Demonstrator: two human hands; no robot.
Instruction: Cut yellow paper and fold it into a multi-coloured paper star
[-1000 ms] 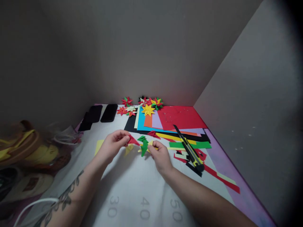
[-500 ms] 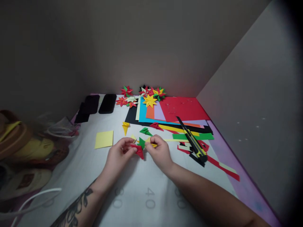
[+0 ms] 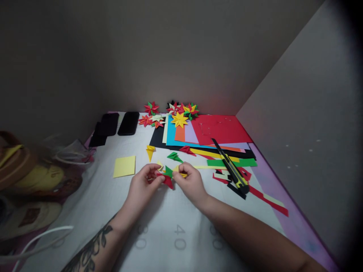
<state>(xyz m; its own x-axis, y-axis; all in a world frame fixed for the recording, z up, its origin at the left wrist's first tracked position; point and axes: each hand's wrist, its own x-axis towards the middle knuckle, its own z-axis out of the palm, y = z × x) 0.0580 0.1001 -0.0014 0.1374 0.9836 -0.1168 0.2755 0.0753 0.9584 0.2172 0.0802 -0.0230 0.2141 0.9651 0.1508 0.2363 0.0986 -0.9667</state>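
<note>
My left hand (image 3: 143,186) pinches a folded red paper point (image 3: 168,180) at the middle of the white mat (image 3: 170,234). Right beside it, my right hand (image 3: 190,182) pinches joined green and yellow folded points (image 3: 170,171). The red piece meets the green one between my fingertips. Loose folded points lie just beyond: a yellow one (image 3: 150,151), a green one (image 3: 174,156) and a red one (image 3: 187,150).
A yellow paper square (image 3: 124,166) lies to the left. Coloured paper sheets (image 3: 204,134), paper strips and a yellow-black utility knife (image 3: 231,168) sit at the right. Finished paper stars (image 3: 178,120) line the back wall beside two dark phones (image 3: 129,123). Bags are heaped at the left.
My hands came together and nearer to me, bringing the red point up against the green and yellow piece. The view shifted, uncovering the yellow square and the loose yellow point.
</note>
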